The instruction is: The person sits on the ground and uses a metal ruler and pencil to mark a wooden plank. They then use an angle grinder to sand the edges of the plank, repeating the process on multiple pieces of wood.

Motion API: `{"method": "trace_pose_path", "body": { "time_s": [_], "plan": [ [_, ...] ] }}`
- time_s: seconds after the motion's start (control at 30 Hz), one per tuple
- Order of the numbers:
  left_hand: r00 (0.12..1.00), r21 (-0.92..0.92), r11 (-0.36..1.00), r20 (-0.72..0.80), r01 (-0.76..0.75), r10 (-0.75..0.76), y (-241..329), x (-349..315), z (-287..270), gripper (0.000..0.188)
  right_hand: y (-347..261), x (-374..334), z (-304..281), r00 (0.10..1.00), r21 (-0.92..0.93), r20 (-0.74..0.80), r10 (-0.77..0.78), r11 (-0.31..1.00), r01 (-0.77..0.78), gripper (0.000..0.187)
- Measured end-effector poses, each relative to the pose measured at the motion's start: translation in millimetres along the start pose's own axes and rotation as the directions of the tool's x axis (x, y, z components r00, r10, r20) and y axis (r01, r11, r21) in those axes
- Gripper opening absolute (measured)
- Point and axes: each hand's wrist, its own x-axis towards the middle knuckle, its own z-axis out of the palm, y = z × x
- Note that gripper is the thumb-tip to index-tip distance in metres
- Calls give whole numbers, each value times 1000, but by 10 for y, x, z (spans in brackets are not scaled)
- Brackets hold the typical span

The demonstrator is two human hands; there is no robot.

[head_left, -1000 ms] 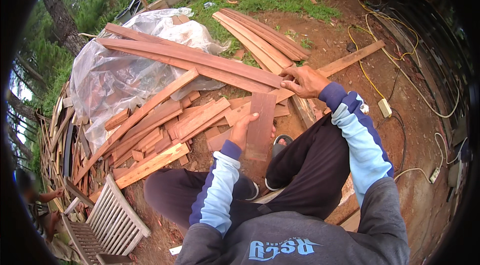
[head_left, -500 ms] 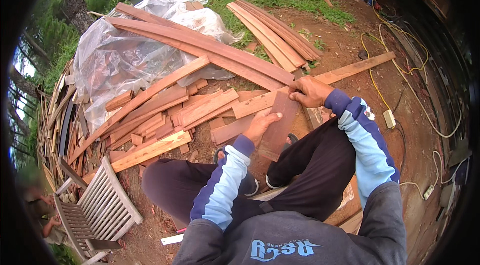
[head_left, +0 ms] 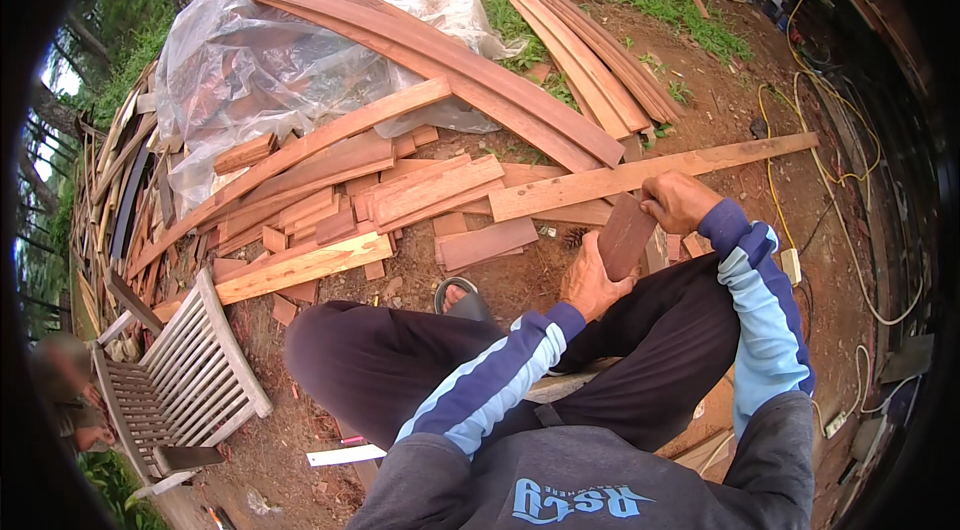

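A short, dark reddish-brown wooden board is held tilted above my right thigh. My left hand is closed round its near left edge, thumb lying toward the face. My right hand pinches the upper right edge, fingers bent over it. The board's near end is partly hidden by my left hand. Just beyond both hands, a long, lighter plank slants across the ground, rising to the right.
Cut boards are piled ahead to the left, beside clear plastic sheeting. A slatted wooden chair stands at left, with another person behind it. Yellow cable and a white socket block lie right. A white ruler-like strip lies near my left side.
My left hand has moved right and closer to my right hand. The board has swung rightward with its visible face foreshortened. My sandalled left foot now shows as the view shifts.
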Motion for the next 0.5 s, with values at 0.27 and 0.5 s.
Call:
{"method": "trace_pose_path", "body": {
  "time_s": [0.27,0.5],
  "plan": [
    [1000,126,992,13,22,-24,-107,41,-90,72,94,27,103,999,-53,39,12,999,-9,17],
    [998,430,902,60,-37,12,-693,23,-291,67,70,-14,9,997,8,-77,31,1000,-30,18]
  ]
}}
